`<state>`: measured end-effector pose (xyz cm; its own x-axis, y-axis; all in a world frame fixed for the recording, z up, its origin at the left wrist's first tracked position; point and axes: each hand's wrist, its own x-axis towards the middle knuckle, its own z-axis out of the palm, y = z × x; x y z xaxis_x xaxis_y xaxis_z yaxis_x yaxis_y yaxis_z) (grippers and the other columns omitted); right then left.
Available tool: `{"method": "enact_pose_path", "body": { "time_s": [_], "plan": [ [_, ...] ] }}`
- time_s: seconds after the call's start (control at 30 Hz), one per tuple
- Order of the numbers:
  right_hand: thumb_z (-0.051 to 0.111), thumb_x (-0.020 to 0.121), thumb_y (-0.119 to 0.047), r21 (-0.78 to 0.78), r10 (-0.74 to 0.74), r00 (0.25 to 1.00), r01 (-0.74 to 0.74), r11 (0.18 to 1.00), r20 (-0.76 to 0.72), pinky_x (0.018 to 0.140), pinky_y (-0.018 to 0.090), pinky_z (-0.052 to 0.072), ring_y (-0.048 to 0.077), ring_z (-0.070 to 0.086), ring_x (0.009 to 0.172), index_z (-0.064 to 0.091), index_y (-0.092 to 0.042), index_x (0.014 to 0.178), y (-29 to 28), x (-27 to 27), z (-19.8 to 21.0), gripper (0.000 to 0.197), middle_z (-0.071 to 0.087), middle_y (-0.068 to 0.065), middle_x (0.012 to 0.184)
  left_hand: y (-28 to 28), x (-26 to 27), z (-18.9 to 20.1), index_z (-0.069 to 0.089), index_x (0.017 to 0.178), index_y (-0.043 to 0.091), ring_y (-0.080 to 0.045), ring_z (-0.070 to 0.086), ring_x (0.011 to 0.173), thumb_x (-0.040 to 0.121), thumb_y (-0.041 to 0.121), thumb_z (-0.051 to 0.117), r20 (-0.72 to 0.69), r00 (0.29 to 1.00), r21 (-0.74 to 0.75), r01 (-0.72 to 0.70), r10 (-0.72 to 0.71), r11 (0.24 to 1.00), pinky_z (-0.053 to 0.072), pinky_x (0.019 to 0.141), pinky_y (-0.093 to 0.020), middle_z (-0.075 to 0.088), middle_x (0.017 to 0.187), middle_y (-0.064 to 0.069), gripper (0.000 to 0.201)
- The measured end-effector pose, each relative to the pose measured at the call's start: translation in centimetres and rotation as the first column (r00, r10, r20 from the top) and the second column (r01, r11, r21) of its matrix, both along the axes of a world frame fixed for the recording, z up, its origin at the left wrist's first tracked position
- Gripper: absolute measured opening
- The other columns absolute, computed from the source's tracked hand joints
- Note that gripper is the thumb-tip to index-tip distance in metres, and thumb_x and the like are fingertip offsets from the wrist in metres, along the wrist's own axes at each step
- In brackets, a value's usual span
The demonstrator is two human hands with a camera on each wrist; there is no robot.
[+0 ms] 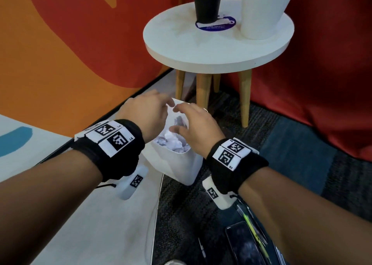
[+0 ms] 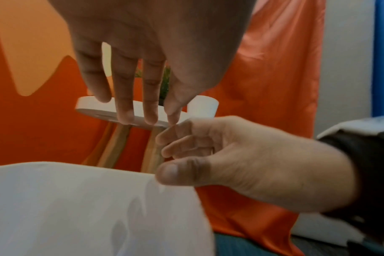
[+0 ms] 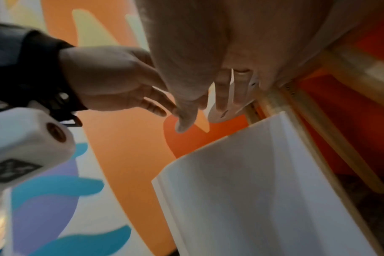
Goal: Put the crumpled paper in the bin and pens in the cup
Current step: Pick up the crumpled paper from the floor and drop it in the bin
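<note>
A white bin [image 1: 179, 165] stands on the floor below me, with several balls of crumpled white paper [image 1: 174, 142] inside it. Both hands hover over its mouth and hold nothing. My left hand [image 1: 150, 109] has its fingers [image 2: 126, 97] straight and pointing down. My right hand [image 1: 193, 123] is beside it, almost touching fingertip to fingertip, its fingers [image 2: 175, 138] loosely curled. The bin's wall [image 2: 77, 207] fills the lower part of the left wrist view, and its rim [image 3: 230, 152] shows in the right wrist view. A white cup [image 1: 263, 11] stands on the round table [image 1: 201, 49].
The white table stands on wooden legs [image 1: 203, 91] just behind the bin. A black pot [image 1: 207, 2] sits on it, left of the white cup. A dark phone [image 1: 241, 242] and a green strap [image 1: 253, 230] lie near my right forearm. Orange and red drapes hang behind.
</note>
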<state>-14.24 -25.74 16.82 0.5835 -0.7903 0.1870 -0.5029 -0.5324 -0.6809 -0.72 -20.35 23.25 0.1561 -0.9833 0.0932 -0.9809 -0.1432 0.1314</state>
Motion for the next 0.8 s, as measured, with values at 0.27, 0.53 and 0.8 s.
{"method": "enact_pose_path", "body": {
  "time_s": [0.27,0.53,0.8],
  "plan": [
    [0.064,0.089,-0.026,-0.004,-0.398,0.886,0.411,0.912,0.239,0.099,0.043,0.042,0.017,0.051,0.110,0.060,-0.022,0.113,1.8,-9.2,-6.0,0.025,0.060,-0.004,0.113,-2.0,-8.7,0.0,0.063,0.105,0.030,-0.019,0.058,0.097,0.096,0.022,0.044,-0.174,0.947,-0.115,0.253,-0.270,0.961,0.048,0.079,-0.038,0.061,0.104,0.007,0.023],
    [0.057,0.092,-0.027,0.156,-0.583,0.774,0.626,0.764,-0.248,0.097,0.037,0.037,0.021,0.055,0.108,0.061,-0.027,0.111,6.4,-22.5,-17.1,0.019,0.064,-0.005,0.110,-3.5,-20.7,-6.6,0.056,0.108,0.035,-0.022,0.056,0.105,0.094,0.025,0.041,-0.230,0.844,0.119,0.518,-0.484,0.847,0.048,0.084,-0.040,0.058,0.108,0.007,0.023],
    [0.053,0.091,-0.025,0.151,-0.647,0.535,0.820,0.552,-0.543,0.090,0.039,0.043,0.032,0.056,0.108,0.063,-0.020,0.112,9.8,-33.2,-22.8,0.024,0.060,0.009,0.112,-3.0,-30.1,-13.9,0.053,0.114,0.035,-0.024,0.056,0.107,0.097,0.025,0.038,-0.316,0.743,0.290,0.668,-0.590,0.686,0.048,0.085,-0.039,0.057,0.113,0.006,0.025]
  ]
}}
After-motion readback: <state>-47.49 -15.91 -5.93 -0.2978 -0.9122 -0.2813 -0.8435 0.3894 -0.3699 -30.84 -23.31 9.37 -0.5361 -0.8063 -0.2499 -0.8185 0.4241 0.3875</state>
